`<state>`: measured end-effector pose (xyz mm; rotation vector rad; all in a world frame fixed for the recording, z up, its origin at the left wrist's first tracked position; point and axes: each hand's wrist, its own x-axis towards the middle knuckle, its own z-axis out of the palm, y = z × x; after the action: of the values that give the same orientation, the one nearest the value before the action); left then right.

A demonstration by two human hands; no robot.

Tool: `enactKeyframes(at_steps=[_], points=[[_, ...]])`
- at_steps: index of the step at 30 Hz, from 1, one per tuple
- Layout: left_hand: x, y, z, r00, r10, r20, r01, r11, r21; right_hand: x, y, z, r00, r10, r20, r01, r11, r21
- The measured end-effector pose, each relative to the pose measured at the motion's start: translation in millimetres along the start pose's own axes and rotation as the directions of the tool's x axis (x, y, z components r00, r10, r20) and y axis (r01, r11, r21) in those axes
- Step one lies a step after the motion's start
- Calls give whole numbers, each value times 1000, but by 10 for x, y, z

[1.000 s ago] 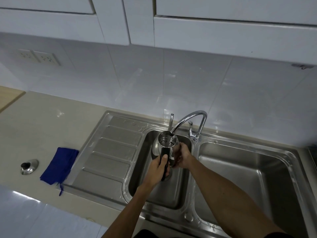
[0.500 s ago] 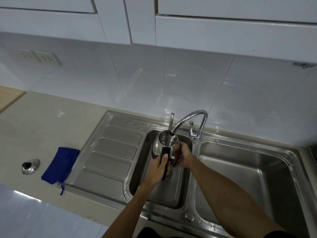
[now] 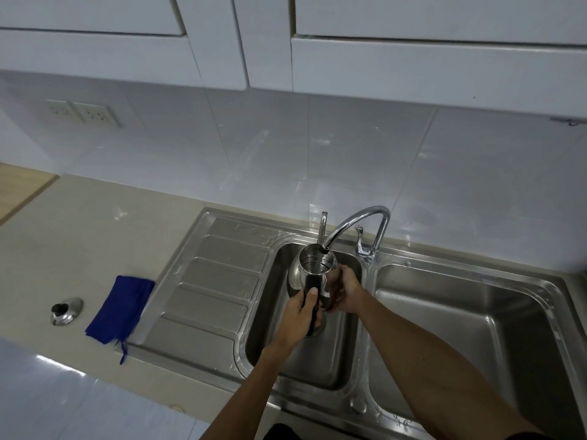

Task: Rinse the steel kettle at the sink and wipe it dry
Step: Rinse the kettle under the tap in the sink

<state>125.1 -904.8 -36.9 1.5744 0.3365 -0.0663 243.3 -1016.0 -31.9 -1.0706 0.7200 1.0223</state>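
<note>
The steel kettle (image 3: pixel 313 268) is held upright over the left basin of the double sink (image 3: pixel 362 389), lidless, its mouth right under the faucet (image 3: pixel 355 220) spout. My left hand (image 3: pixel 300 314) grips its black handle from the near side. Against the kettle's right flank lies my right hand (image 3: pixel 344 292), fingers wrapped on the steel body. Some water shows inside the kettle. Its thin spout sticks up at the far side. The kettle's lid (image 3: pixel 66 310), steel with a black knob, lies on the counter at far left. A blue cloth (image 3: pixel 122 308) lies beside it.
The ribbed drainboard (image 3: pixel 216 281) fills the sink's left part, wet with drops. The right basin (image 3: pixel 460 331) holds nothing. A faucet lever (image 3: pixel 360 241) stands behind the divider. White tiled wall, sockets (image 3: pixel 84 113) and cabinets are above.
Hands and kettle keep the same pose under the faucet. The view has only drifted slightly.
</note>
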Motion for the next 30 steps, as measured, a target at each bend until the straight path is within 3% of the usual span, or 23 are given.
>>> enactKeyframes(at_steps=[30], points=[[-16, 17, -32, 1000, 6, -17, -5, 999, 31, 206, 19, -7, 999, -17, -40, 15, 999, -37]])
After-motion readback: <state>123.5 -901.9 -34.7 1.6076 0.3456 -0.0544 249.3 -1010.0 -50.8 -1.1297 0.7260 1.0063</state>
